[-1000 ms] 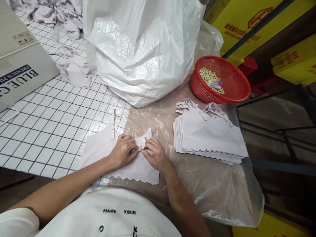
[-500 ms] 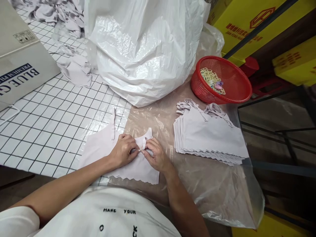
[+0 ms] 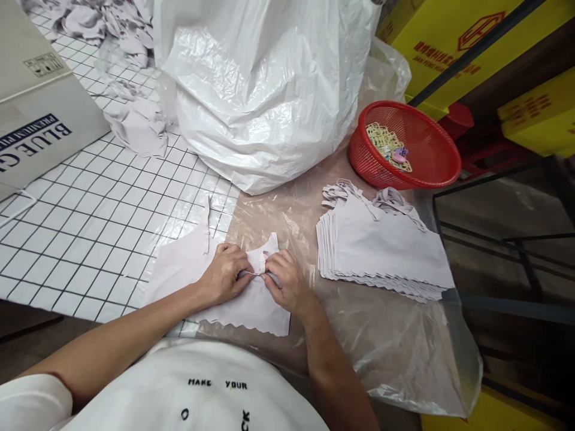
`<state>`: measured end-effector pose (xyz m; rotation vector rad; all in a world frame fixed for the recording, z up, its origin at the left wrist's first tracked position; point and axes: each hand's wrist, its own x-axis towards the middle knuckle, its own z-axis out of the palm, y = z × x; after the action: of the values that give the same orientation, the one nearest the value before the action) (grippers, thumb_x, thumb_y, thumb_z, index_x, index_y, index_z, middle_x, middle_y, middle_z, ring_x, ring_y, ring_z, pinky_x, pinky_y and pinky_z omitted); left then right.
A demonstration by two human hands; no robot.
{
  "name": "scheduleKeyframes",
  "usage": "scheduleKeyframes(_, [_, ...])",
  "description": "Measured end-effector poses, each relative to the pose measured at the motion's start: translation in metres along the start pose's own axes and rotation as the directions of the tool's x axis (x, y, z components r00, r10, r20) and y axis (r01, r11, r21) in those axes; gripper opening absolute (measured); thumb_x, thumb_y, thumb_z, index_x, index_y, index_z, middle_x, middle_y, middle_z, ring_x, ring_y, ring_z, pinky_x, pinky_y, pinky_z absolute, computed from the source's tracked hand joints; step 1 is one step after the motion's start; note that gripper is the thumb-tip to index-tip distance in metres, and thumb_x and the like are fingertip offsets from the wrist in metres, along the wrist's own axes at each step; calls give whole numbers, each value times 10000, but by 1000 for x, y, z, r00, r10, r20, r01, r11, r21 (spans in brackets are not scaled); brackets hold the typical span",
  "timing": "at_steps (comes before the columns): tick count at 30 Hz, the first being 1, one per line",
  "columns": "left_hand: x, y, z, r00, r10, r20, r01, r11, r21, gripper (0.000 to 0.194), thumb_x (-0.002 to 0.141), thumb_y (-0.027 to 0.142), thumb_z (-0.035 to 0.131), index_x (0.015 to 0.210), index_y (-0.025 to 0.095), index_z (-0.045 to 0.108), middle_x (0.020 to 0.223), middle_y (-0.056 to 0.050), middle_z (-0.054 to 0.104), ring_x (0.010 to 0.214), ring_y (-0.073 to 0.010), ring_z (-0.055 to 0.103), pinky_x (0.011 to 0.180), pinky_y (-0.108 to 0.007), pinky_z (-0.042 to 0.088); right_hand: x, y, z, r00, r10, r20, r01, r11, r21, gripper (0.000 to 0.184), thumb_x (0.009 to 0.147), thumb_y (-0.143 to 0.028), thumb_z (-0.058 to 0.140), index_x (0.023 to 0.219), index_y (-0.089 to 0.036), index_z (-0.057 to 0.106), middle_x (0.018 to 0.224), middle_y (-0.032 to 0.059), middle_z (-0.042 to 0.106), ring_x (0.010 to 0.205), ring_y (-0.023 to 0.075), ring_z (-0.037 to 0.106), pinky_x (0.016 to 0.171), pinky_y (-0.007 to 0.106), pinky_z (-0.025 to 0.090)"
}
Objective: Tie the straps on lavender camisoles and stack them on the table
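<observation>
A pale lilac camisole (image 3: 265, 308) with a scalloped hem lies flat in front of me. My left hand (image 3: 229, 272) is closed in a pinch on its strap (image 3: 262, 263), near the neckline. Opposite it, my right hand (image 3: 287, 278) has its fingers curled on the same strap, thumb slightly apart below. Between the fingertips a thin part of the strap shows, its details too small to make out. The camisole's other strap stretches upward, left of my hands.
To the right is a neat stack of camisoles (image 3: 386, 245), with a red basket (image 3: 413, 170) of small yellowish pieces behind. A big white plastic bag (image 3: 265, 102) stands at the back. A cardboard box (image 3: 49, 114) is at left, loose garments (image 3: 139, 129) beyond it.
My right thumb and fingers have shifted a little right and spread slightly at the strap. My left hand stays in place. The view has turned very slightly.
</observation>
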<state>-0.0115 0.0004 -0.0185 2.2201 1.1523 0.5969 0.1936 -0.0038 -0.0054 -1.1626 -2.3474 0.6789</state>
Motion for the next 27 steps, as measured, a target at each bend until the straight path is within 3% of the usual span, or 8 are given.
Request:
scheduleKeyframes(6, [2,0,-1,1000,17,18,-16,1000,-24,211,925,258,537,772,182,660,739,-38,644,787,-198,520,837,-399,320,4,-15,-8,994,-57,94,84,946,-314,189,917,-91,452,817,-208,562,840,69,605,870,242,472,800,406,312])
scheduleKeyframes(10, [2,-2,-1,999,38,18,-37,998,-44,206,930,245,532,784,177,659,756,-39,650,797,-198,529,851,-402,316,6,-17,-15,986,-46,163,105,921,-376,196,905,-69,470,798,-206,559,817,64,600,855,232,478,803,402,305])
scheduleKeyframes(16, [2,-5,3,999,41,27,-39,998,-58,131,878,185,565,807,180,675,784,-38,666,828,-206,540,876,-409,309,8,-11,-19,980,67,187,-39,988,-152,48,915,-244,607,888,-208,589,905,52,629,896,223,513,790,369,354])
scheduleKeyframes(20, [3,-5,3,999,21,30,-18,997,-82,128,849,151,570,821,187,690,786,-35,673,827,-205,541,876,-407,313,12,-14,-17,980,60,188,-69,997,39,160,879,-333,684,963,-220,608,950,50,646,925,223,548,823,362,412])
scheduleKeyframes(27, [3,-6,2,999,31,39,-28,996,-82,154,881,209,561,806,175,691,774,-55,663,817,-214,550,867,-414,336,14,-9,-5,992,101,78,-109,989,102,186,956,-295,557,788,-217,545,763,31,595,787,197,540,726,332,412])
